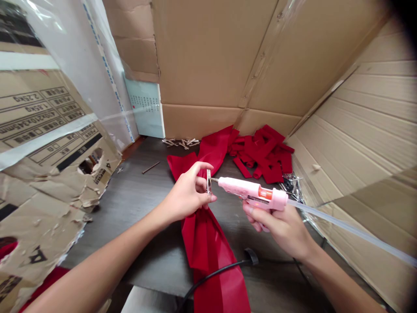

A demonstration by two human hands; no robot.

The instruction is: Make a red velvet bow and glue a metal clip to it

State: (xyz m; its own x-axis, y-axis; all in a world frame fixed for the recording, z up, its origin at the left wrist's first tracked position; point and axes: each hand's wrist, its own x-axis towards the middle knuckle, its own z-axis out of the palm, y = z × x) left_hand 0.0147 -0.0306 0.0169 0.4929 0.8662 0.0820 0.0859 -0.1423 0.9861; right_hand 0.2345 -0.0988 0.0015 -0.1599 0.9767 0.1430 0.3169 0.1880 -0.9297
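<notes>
Between the thumb and fingers of my left hand (pixel 187 193) is a small metal hair clip (pixel 209 181), held upright. Red ribbon (pixel 208 243), gathered into a bow shape, hangs beneath and behind this hand; whether the fingers also grip it is hidden. My right hand (pixel 276 221) is wrapped round the handle of a pink glue gun (pixel 249 189). Its metal nozzle points left and sits at the clip's face, touching or very close. A long translucent glue stick (pixel 345 228) sticks out of the gun's back end.
Cut red ribbon pieces (pixel 265 152) are piled at the back right of the dark table (pixel 130 187). Several metal clips (pixel 182 143) lie at the back, and a thin rod (pixel 150 167) at left. Cardboard walls (pixel 208 56) surround the table. A black cable (pixel 215 273) crosses the ribbon in front.
</notes>
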